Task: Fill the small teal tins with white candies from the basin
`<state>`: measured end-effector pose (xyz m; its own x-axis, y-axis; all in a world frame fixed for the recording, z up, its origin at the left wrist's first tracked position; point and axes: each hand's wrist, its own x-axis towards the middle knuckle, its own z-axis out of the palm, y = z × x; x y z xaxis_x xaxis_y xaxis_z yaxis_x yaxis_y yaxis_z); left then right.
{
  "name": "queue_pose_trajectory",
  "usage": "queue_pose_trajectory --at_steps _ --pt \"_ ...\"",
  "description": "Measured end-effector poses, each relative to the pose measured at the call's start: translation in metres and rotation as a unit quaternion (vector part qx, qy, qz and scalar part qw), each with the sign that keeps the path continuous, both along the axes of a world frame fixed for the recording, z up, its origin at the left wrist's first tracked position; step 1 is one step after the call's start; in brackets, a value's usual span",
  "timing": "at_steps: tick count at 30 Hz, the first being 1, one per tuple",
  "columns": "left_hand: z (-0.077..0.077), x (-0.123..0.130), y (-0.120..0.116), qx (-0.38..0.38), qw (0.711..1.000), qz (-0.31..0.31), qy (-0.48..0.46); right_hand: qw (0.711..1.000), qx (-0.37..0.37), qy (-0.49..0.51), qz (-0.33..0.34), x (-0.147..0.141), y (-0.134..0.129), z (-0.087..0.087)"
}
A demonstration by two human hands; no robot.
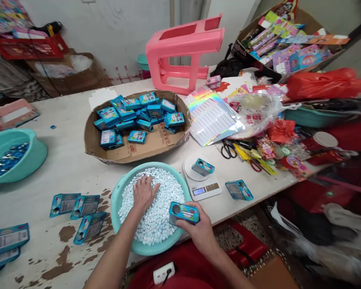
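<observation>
One blue box (184, 213) is gripped by the right hand (200, 225), left hand (143, 194) spread on white pellets (168, 188).

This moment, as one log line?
left hand: touching small white pieces in round teal plastic basin; right hand: holding blue printed box; white digital scale: similar box on top
</observation>
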<state>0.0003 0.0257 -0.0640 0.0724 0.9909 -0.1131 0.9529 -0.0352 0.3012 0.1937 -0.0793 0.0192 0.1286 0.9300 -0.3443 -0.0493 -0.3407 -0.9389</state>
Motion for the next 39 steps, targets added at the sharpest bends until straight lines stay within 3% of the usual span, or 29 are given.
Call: queue_pose_trajectory --at_steps 5,8,10,12,14,17,20,22,26,32,39 --pt "0.006 0.027 -0.018 -0.05 0.999 -0.012 -0.012 0.999 0.033 0.014 0.001 -0.02 -0.008 0.001" --pt "0.004 0.024 -0.022 -0.066 0.99 0.039 -0.12 0.998 0.064 -0.021 0.004 -0.017 -0.005 0.001" --pt "0.004 0.021 -0.024 -0.069 0.963 0.104 -0.238 0.994 0.083 -0.065 0.0 -0.012 -0.003 0.0" --pt "0.009 0.02 -0.026 -0.076 0.9 0.186 -0.387 0.988 0.107 -0.11 -0.002 -0.009 -0.002 -0.002" --pt "0.024 0.022 -0.03 -0.087 0.806 0.261 -0.524 0.981 0.129 -0.142 0.004 -0.008 0.0 -0.004" --pt "0.058 0.024 -0.036 -0.1 0.693 0.293 -0.651 0.969 0.164 -0.184 0.02 -0.014 0.005 -0.006" --pt "0.091 0.026 -0.038 -0.073 0.635 0.258 -0.725 0.955 0.188 -0.222 0.054 -0.027 0.014 -0.007" --pt "0.103 0.026 -0.037 -0.048 0.609 0.245 -0.753 0.949 0.191 -0.234 0.088 -0.037 0.021 -0.008" --pt "0.107 0.025 -0.033 -0.025 0.585 0.261 -0.768 0.943 0.196 -0.237 0.126 -0.054 0.029 -0.006" --pt "0.106 0.02 -0.027 -0.007 0.589 0.282 -0.758 0.942 0.204 -0.238 0.123 -0.058 0.035 0.002" --pt "0.109 0.019 -0.023 0.017 0.591 0.265 -0.762 0.945 0.206 -0.221 0.124 -0.052 0.04 0.004"
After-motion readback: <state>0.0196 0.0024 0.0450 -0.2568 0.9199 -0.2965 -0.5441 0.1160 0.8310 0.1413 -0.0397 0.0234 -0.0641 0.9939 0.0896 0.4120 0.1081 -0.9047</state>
